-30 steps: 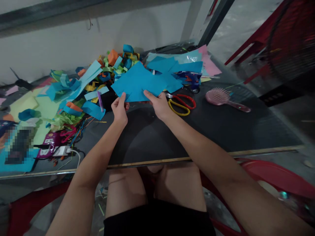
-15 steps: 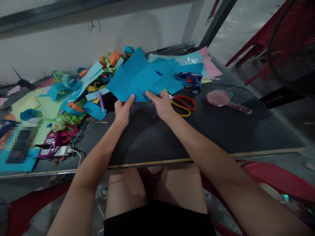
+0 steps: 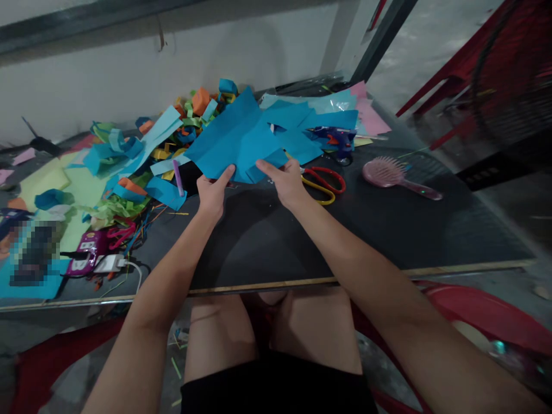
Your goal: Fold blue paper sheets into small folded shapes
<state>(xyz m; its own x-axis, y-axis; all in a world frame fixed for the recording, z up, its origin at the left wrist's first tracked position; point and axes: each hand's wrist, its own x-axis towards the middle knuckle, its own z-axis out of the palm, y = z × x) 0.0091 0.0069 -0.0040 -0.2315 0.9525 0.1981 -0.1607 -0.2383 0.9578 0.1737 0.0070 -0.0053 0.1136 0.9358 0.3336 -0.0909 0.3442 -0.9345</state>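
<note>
Between my hands, above the dark table, is a sheet of blue paper (image 3: 228, 141). My left hand (image 3: 213, 190) pinches its near left edge, thumb on top. My right hand (image 3: 284, 178) grips the near right part, where a strip of the paper is folded over under the thumb. More blue sheets (image 3: 297, 141) lie just behind it. Scissors (image 3: 325, 183) with red and yellow handles rest right of my right hand, their blades mostly hidden by it. Beyond them lies a blue glue gun (image 3: 338, 141).
A pink hairbrush (image 3: 383, 172) lies at the right on the table (image 3: 388, 230). Curled paper pieces (image 3: 200, 103) pile up along the wall. A purple power strip (image 3: 90, 250) with a white charger (image 3: 110, 263) sits front left. A fan (image 3: 513, 86) stands at the far right.
The right part of the blue paper has turned, and a folded strip now shows under my right thumb. My right hand has shifted slightly; the left has hardly moved.
</note>
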